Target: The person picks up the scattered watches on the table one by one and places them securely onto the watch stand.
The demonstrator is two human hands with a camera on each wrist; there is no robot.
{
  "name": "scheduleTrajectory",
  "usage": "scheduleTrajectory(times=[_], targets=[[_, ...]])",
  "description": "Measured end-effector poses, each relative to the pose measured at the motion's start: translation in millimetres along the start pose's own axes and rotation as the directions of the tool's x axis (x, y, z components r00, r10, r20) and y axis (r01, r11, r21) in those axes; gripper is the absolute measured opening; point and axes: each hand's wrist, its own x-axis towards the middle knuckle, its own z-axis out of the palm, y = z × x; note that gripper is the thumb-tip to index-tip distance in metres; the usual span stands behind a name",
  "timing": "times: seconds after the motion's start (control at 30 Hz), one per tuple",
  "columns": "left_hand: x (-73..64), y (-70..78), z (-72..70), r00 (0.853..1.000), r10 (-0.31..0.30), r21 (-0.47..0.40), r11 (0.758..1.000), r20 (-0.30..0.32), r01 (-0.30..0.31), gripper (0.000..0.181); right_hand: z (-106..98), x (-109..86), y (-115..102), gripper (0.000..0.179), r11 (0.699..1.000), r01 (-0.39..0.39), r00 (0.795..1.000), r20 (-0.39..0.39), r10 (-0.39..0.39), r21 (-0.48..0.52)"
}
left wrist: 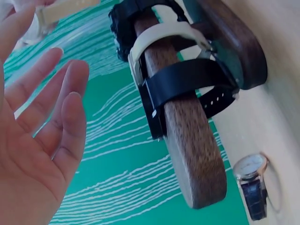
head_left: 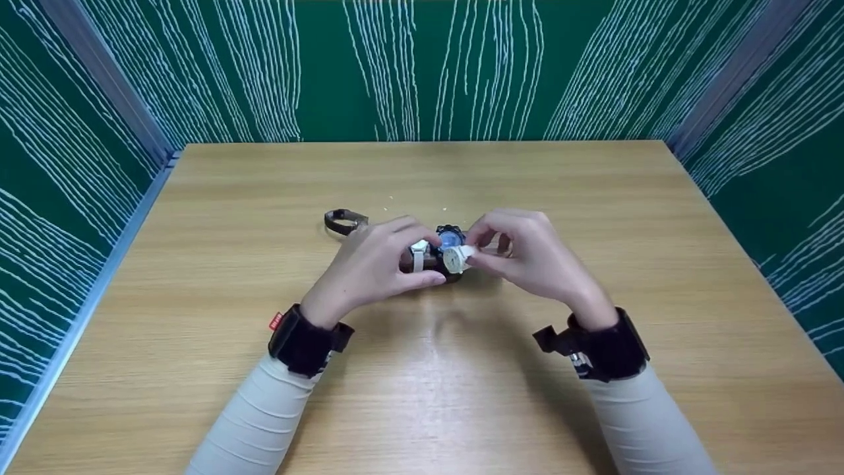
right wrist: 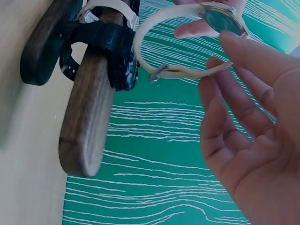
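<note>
My right hand (head_left: 527, 254) pinches a watch with a white strap (head_left: 455, 259) between thumb and fingers. Its strap is fastened in a loop, which hangs beside the bar in the right wrist view. The dark wooden watch stand (left wrist: 192, 154) carries several watches round its bar: a black-strapped watch (left wrist: 187, 82), a white-strapped watch (left wrist: 161, 35) and a chunky black watch (right wrist: 117, 51) with a blue dial. Close by the stand's left part is my left hand (head_left: 379, 264), fingers loosely bent and thumb apart, holding nothing. Both hands partly hide the stand in the head view.
Another watch with a dark strap (head_left: 344, 221) lies on the wooden table (head_left: 264, 178) beyond my left hand. A few tiny white specks lie behind the stand. Green panels with white streaks (head_left: 323, 72) border the table at the back and sides.
</note>
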Motion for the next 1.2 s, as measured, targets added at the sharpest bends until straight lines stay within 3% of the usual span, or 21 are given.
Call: scheduleTrajectory(times=[0.43, 0.67, 0.93, 1.2], targets=[[2.0, 5.6, 11.4, 0.998, 0.059, -0.022, 0.998, -0.026, -0.060, 0.031, 8, -1.3, 2, 0.016, 0.996, -0.007, 1.000, -0.019, 0.009, 0.087], [2.4, 7.3, 12.4, 0.998, 0.057, -0.099, 0.993, -0.036, -0.060, 0.019, 7, -1.7, 4, 0.017, 0.993, -0.007, 1.000, 0.017, 0.005, 0.114], [2.0, 9.4, 7.5, 0.999, 0.040, -0.198, 0.979, 0.000, -0.040, 0.017, 3, -5.1, 5, 0.017, 0.994, -0.035, 0.996, 0.088, 0.026, 0.103], [2.3, 6.3, 1.5, 0.999, 0.026, -0.179, 0.983, -0.023, -0.030, 0.015, 0, -5.8, 6, 0.013, 0.991, -0.049, 0.988, 0.153, 0.030, 0.126]])
